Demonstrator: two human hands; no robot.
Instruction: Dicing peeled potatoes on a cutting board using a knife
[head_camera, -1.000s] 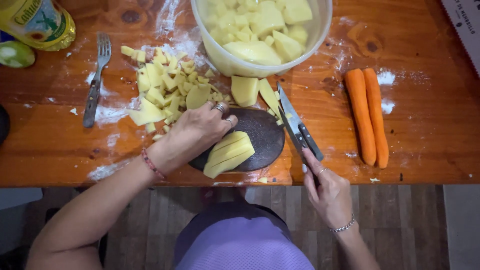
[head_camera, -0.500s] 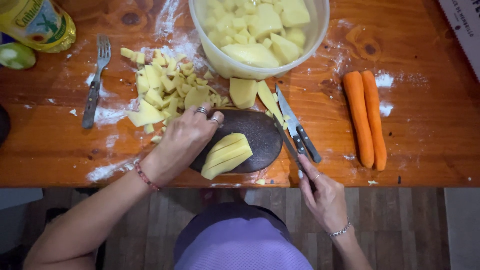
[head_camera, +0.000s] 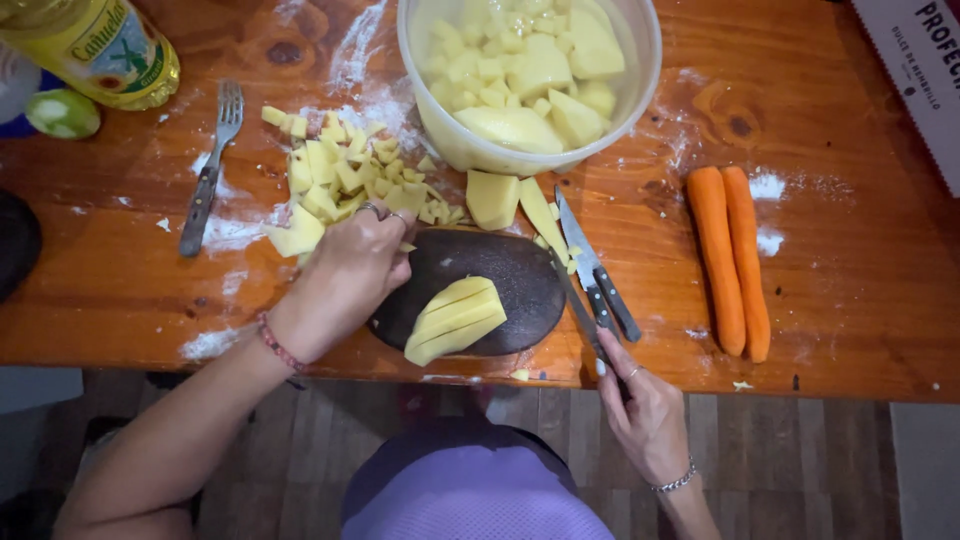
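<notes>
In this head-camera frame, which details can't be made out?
- Left hand fingertips: buried among the potato cubes.
- Right hand grip on the knife: handle end hidden by fingers.
- Bowl and oil bottle: tops cut off by the frame's upper edge.
- Dark object: cropped at left.

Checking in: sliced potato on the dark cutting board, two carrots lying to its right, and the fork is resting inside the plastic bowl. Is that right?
Not quite. The fork lies on the bare table, left of the diced potato pile, not in the plastic bowl. The head view shows this. The sliced potato on the cutting board and the two carrots to its right are correct.
</notes>
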